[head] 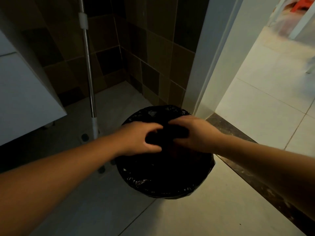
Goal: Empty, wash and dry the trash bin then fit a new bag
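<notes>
While both hands met over the middle of the bin (164, 188), the job looked to be at one of its two ends, and the dim light made it hard to say which. The bin stood on the pale floor (179, 218) just inside a doorway, beside the dark threshold strip (238, 133), with a black bag (150, 182) folded over its rim all the way round. The left hand (141, 139) had its fingers and thumb curled in a pinch on a bunch of the black plastic at the centre. The right hand (192, 133) was curled the same way on the plastic just beside it, the two nearly touching. Whether the bag held rubbish could not be told; its inside was only blackness. My judgement was that the bag was being gathered at its mouth to lift out, so emptying had barely begun, and washing, drying and fitting a new bag all remained. It could equally have been a new bag being pressed in. A mop handle (89, 74) leaned against the tiled wall (150, 48) behind, near a white cabinet (25, 92).
</notes>
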